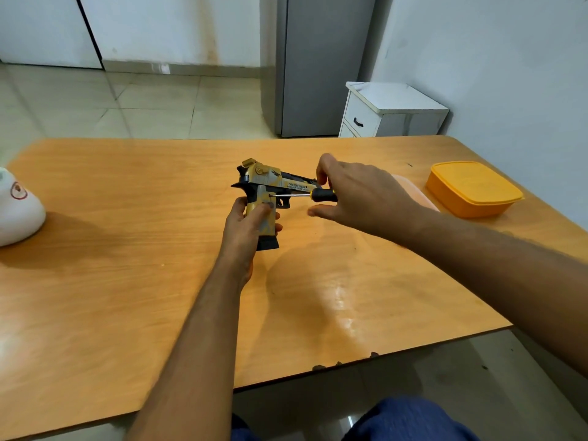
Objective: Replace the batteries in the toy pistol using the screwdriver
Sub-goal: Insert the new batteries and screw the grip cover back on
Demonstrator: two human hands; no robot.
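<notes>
While gripped: toy pistol in left hand

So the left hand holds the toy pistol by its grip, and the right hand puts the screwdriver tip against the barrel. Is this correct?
Not quite. In the head view, the screwdriver in the right hand has its tip at the top of the grip, not the barrel. The left hand does hold the toy pistol by its grip.

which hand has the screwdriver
The right hand holds the screwdriver, its tip against the toy pistol; the left hand grips the pistol's handle instead.
</notes>
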